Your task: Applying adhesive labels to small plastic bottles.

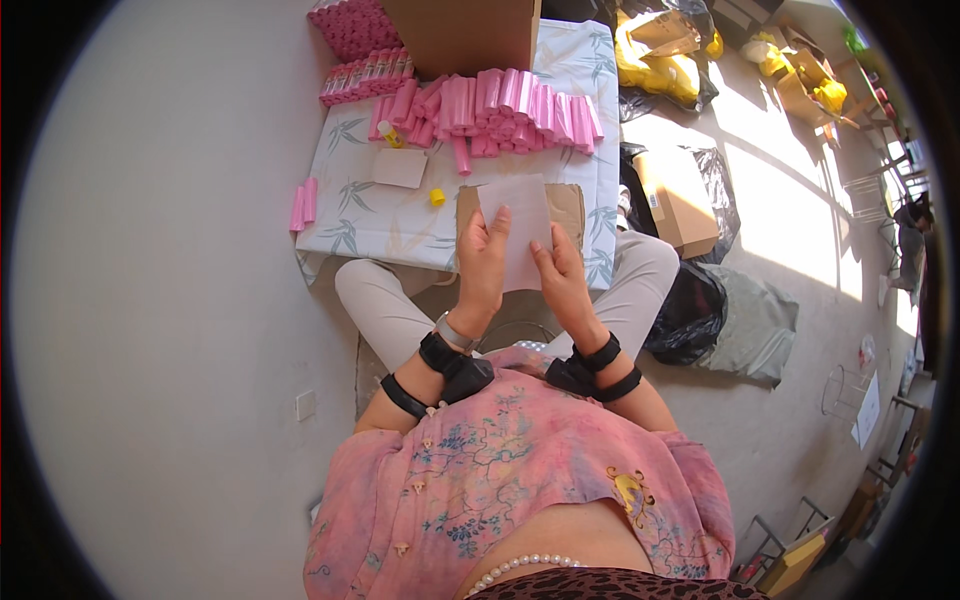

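Note:
A whitish, slightly see-through sheet of paper [518, 215] is held upright between my two hands, above a piece of brown cardboard [567, 203] at the table's near edge. My left hand [482, 262] grips its left side, thumb on the front face. On the right side, my right hand [562, 275] pinches it lower down, thumb also in front. To the left lie a yellow cap [437, 197], a small stack of white paper [400, 170] and an uncapped glue stick [390, 134]. Fingers behind the sheet are hidden.
Many pink rolls [490, 105] are piled across the table's far side, before a large cardboard box [465, 35]. Two pink rolls [304, 203] lie at the left edge. A leaf-patterned cloth [345, 205] covers the table. Right, on the floor, are a carton [677, 200] and black bags [690, 315].

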Action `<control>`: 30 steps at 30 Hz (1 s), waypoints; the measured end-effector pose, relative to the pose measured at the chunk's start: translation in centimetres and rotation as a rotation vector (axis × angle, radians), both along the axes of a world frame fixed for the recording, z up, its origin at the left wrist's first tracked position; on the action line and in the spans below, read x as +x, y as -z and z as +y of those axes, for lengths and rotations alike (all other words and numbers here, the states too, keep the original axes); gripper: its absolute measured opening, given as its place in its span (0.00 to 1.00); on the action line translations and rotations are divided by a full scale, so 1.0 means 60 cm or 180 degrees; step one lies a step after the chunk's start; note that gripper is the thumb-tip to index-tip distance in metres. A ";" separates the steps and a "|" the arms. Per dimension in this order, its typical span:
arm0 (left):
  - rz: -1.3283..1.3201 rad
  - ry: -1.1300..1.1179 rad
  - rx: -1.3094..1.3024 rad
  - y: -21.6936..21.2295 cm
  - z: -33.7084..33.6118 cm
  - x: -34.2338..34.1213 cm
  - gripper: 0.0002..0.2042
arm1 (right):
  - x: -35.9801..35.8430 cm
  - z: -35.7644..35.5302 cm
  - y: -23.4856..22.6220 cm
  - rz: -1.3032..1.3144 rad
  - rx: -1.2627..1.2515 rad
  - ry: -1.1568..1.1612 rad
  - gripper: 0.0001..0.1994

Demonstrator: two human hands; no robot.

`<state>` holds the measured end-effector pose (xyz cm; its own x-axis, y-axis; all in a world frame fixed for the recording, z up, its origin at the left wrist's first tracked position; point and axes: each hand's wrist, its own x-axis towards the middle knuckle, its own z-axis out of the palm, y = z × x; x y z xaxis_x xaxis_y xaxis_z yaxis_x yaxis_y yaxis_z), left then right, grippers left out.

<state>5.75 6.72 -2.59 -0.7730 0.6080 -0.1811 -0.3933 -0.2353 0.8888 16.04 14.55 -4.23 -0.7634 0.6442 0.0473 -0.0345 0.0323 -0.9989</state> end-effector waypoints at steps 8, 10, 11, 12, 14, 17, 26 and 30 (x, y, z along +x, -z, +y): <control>0.0224 0.0074 -0.0023 0.006 -0.004 -0.003 0.13 | 0.003 0.041 0.012 0.0123 -0.0761 -0.0496 0.14; -0.0001 0.0250 0.0074 -0.004 -0.004 0.001 0.13 | 0.002 0.047 0.008 0.0103 -0.0722 -0.0536 0.14; -0.0003 0.0257 0.0076 -0.002 -0.003 0.001 0.13 | 0.001 0.046 0.006 0.0107 -0.0621 -0.0493 0.15; -0.0014 0.0263 0.0088 -0.001 -0.001 0.002 0.13 | -0.001 0.046 0.005 0.0114 -0.0518 -0.0457 0.15; -0.0025 0.0268 0.0105 0.001 0.002 0.004 0.12 | -0.003 0.043 0.002 0.0104 -0.0408 -0.0453 0.15; -0.0141 0.0208 0.0162 -0.002 0.003 0.001 0.12 | -0.003 0.043 -0.005 0.0060 -0.0321 -0.0453 0.15; -0.0175 0.0547 -0.0078 -0.006 -0.001 -0.041 0.13 | 0.001 0.036 0.013 -0.0102 -0.0844 -0.0740 0.15; -0.0146 0.0544 -0.0023 -0.006 0.002 -0.039 0.12 | 0.000 0.033 0.011 -0.0034 -0.0873 -0.0716 0.15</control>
